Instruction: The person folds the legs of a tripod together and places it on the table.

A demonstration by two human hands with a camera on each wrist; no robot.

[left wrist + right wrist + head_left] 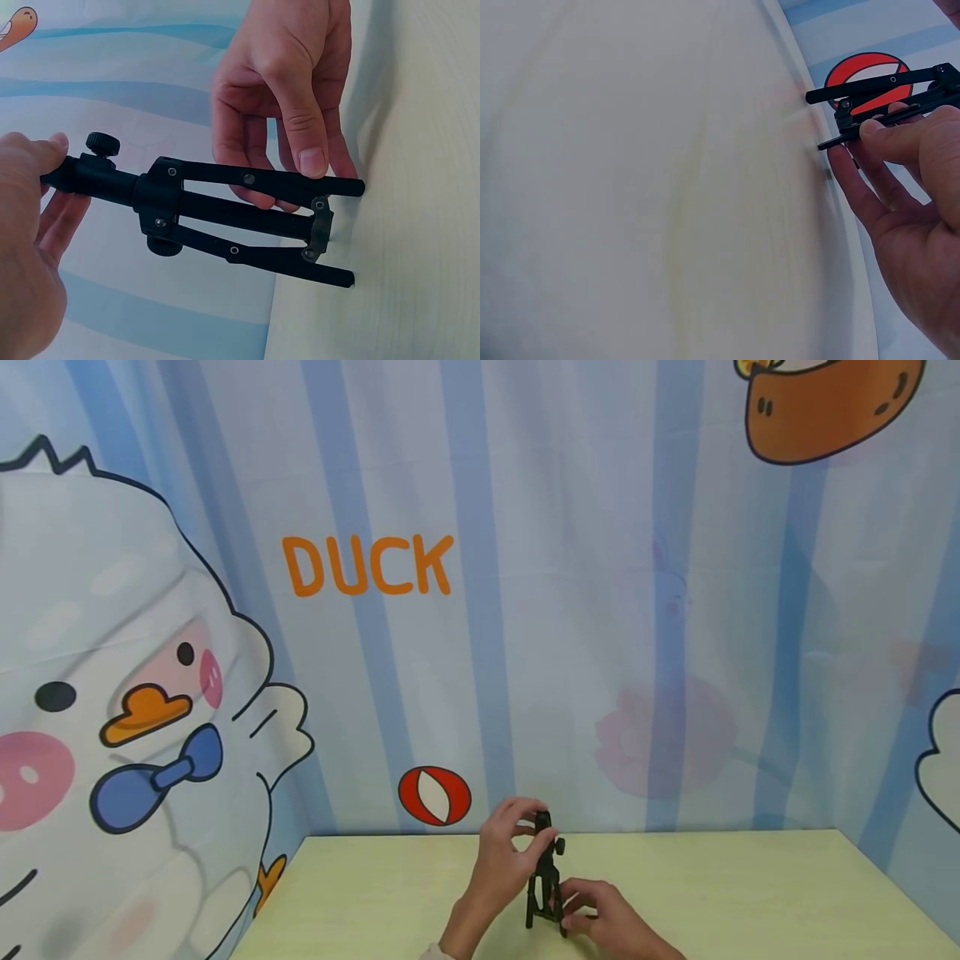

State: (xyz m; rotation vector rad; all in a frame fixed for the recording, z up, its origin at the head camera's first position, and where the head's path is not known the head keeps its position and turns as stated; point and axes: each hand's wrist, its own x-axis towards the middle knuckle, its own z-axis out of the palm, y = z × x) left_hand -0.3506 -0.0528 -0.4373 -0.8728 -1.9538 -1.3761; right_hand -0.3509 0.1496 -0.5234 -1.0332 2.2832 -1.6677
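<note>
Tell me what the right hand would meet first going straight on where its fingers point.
The near leg of the black tripod: the right hand has its thumb on it. Past that, the tripod's other legs seem next, though depth is hard to judge.

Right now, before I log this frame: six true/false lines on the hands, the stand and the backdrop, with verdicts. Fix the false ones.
1. The left hand holds the stand near its top. True.
2. The right hand has its thumb on one leg. True.
3. The stand is white. False: it is black.
4. The stand lies on its side. False: it is held roughly upright, feet down.
5. The backdrop shows the word DUCK in orange. True.
6. The stand has no knobs. False: a round knob sticks out near its top.
</note>
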